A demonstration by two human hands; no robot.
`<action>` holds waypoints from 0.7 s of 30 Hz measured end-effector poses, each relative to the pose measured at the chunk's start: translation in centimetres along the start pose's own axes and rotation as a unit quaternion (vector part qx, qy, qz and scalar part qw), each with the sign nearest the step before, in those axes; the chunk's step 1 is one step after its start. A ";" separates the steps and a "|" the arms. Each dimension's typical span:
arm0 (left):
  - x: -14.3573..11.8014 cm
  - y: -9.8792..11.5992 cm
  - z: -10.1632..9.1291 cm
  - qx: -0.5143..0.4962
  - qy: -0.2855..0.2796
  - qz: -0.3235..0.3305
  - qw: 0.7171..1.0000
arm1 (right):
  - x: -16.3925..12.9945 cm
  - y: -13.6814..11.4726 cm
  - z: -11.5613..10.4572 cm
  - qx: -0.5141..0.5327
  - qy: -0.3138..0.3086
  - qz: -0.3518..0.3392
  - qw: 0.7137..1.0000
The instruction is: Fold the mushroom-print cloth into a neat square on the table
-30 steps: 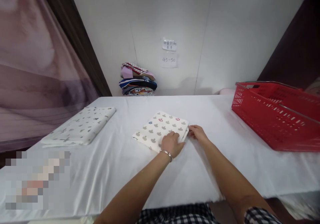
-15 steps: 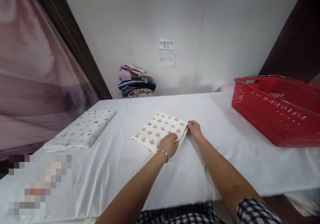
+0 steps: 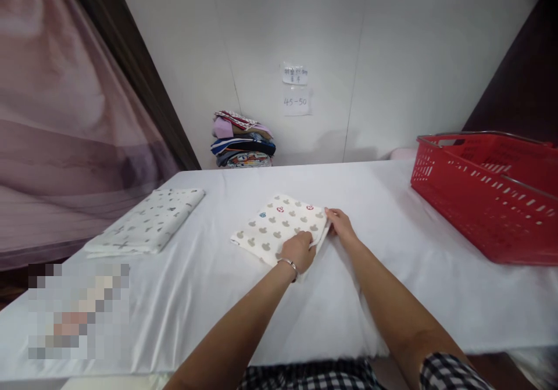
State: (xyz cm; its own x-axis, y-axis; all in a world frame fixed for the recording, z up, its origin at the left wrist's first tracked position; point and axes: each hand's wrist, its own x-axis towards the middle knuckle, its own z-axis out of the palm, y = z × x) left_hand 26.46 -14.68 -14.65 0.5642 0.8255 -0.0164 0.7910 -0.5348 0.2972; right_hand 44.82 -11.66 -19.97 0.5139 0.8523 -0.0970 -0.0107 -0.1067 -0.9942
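Head view of one table point(image 3: 244, 320) draped in a white sheet, with two hands at work on one folded cloth point(image 3: 279, 227). The folded cloth, cream with grey shapes and three coloured ones along its far edge, lies flat near the middle of the table. The left hand point(image 3: 300, 250), wearing one thin bracelet point(image 3: 288, 264) at the wrist, rests on the cloth's near right corner with its fingers curled down onto the fabric; whether they pinch a layer cannot be told. The right hand point(image 3: 340, 226) lies at the cloth's right edge, fingertips touching the edge where the layers lift slightly; its grip likewise cannot be told. The two hands sit close beside each other but apart. One second folded cloth point(image 3: 148, 221), white with small dark marks, lies flat well to the left on the same table. One red plastic basket point(image 3: 483, 204) with slotted walls and metal handles stands at the right end of the table. Against the back wall, beyond the far edge of the table, stands one stack of folded fabrics point(image 3: 242, 139) in mixed colours. Above it, two paper notes point(image 3: 295, 88) are fixed to the wall, one above the other
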 end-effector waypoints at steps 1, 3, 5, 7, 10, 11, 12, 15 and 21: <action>-0.2 0.2 0.0 0.009 -0.005 0.001 1.000 | 0.1 0.1 0.1 -0.016 0.001 -0.008 1.000; -0.9 0.6 0.0 0.034 -0.005 0.009 0.999 | 0.4 0.5 0.3 -0.027 0.012 -0.033 0.999; -1.8 1.0 0.4 0.067 0.014 0.032 0.997 | 0.7 1.0 0.3 -0.023 0.026 -0.066 0.997; -2.7 1.3 1.2 0.098 0.045 0.055 0.993 | 1.0 1.4 0.3 -0.039 0.035 -0.083 0.995; -4.0 1.6 2.7 0.129 0.077 0.074 0.986 | 1.1 1.6 0.0 -0.131 0.033 -0.093 0.986; -4.5 1.6 3.2 0.130 0.085 0.081 0.985 | 1.1 1.5 -0.1 -0.169 0.033 -0.099 0.980; -5.0 1.5 3.7 0.127 0.094 0.092 0.983 | 1.1 1.5 -0.3 -0.207 0.035 -0.108 0.972; -6.8 0.7 4.2 0.089 0.121 0.141 0.978 | 1.1 1.4 -0.7 -0.288 0.045 -0.149 0.945; -9.4 -2.2 3.0 0.036 0.140 0.152 0.978 | 0.4 1.5 -0.6 -0.247 -0.011 -0.268 0.931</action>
State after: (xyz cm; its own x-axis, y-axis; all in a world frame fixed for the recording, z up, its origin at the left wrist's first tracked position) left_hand 20.13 -21.78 -18.00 0.6970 0.6386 0.3263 0.6175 -0.7658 0.1797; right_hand 45.52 -11.76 -21.49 0.3143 0.8608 0.4002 0.6402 0.1191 -0.7589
